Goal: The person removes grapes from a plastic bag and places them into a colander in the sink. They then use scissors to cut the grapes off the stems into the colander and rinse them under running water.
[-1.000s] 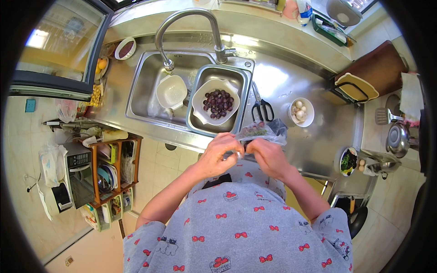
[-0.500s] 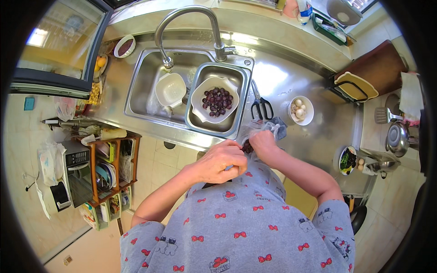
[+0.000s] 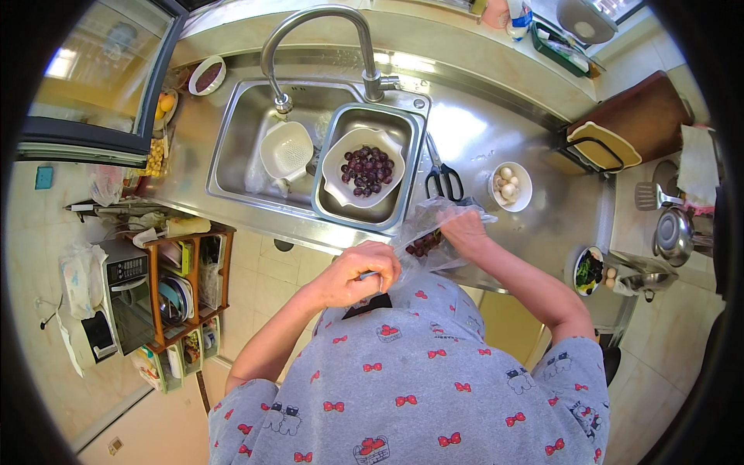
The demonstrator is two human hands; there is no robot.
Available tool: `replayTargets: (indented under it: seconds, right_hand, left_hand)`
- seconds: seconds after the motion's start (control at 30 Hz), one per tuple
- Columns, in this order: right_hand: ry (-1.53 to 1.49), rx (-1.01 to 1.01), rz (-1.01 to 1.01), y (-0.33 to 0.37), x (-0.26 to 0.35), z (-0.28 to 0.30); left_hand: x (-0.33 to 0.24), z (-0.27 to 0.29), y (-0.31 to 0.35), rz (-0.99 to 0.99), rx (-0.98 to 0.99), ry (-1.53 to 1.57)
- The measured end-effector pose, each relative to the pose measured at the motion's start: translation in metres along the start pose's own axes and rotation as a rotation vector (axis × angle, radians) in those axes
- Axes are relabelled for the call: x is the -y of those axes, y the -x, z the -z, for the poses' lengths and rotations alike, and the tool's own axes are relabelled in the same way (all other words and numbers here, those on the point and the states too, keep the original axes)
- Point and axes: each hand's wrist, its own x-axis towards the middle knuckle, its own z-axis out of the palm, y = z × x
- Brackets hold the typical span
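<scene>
A clear plastic bag (image 3: pixel 435 213) with dark red grapes (image 3: pixel 423 245) in it lies at the counter's front edge, spread between my two hands. My right hand (image 3: pixel 465 234) is closed on the bag's right side. My left hand (image 3: pixel 359 274) is curled shut at the bag's left edge, its fingertips pinching the film; a small bluish spot between its fingers is unclear. Beyond the bag, loose grapes (image 3: pixel 367 171) fill part of a white colander (image 3: pixel 335 184) inside a steel basin (image 3: pixel 319 203). Black-handled scissors (image 3: pixel 444 183) lie just behind the bag.
An upturned-looking white strainer (image 3: pixel 287 150) sits in the sink (image 3: pixel 225 167) under the arched faucet (image 3: pixel 318 11). To the right stand a bowl of mushrooms (image 3: pixel 508 186) and a bowl of dark greens (image 3: pixel 590 271). An open window (image 3: pixel 147 93) juts in at upper left.
My hands have moved apart, the right one up and to the right, the left one slightly left and down. The bag is now stretched wider, and more of its grapes show.
</scene>
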Motion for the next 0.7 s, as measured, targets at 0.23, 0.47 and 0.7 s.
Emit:
replayTargets:
  seconds: [0.23, 0.47, 0.7]
  right_hand:
    - [-0.045, -0.266, 0.106, 0.011, 0.01, 0.029]
    - [-0.113, -0.318, 0.059, 0.024, 0.01, 0.087]
    - [-0.207, -0.264, -0.029, 0.036, 0.001, 0.107]
  left_hand:
    - [-0.002, 0.006, -0.001, 0.103, -0.061, 0.1]
    - [0.003, 0.001, -0.01, 0.092, -0.044, -0.012]
    - [0.009, 0.005, -0.025, 0.029, -0.069, -0.125]
